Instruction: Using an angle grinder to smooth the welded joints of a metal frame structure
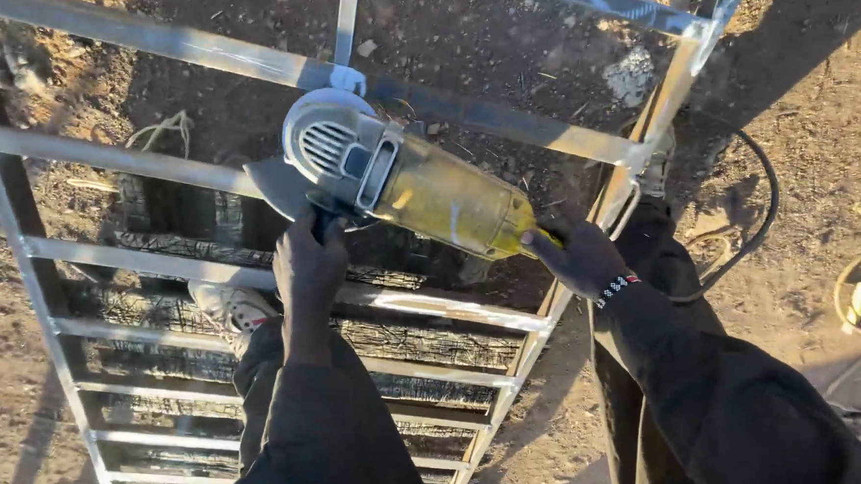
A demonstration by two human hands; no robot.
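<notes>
Yellow grinder (pixel 423 188) is gripped at frame centre, long axis left to right: left hand (pixel 309 260) clenched round its side handle, right hand (pixel 582 257) wrapped round the tail, over a steel frame (pixel 214 56)

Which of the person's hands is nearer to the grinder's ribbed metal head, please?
The left. The left hand grips the side handle just below the ribbed metal head of the angle grinder; the right hand holds the rear end of the yellow body, away from the head.
</notes>
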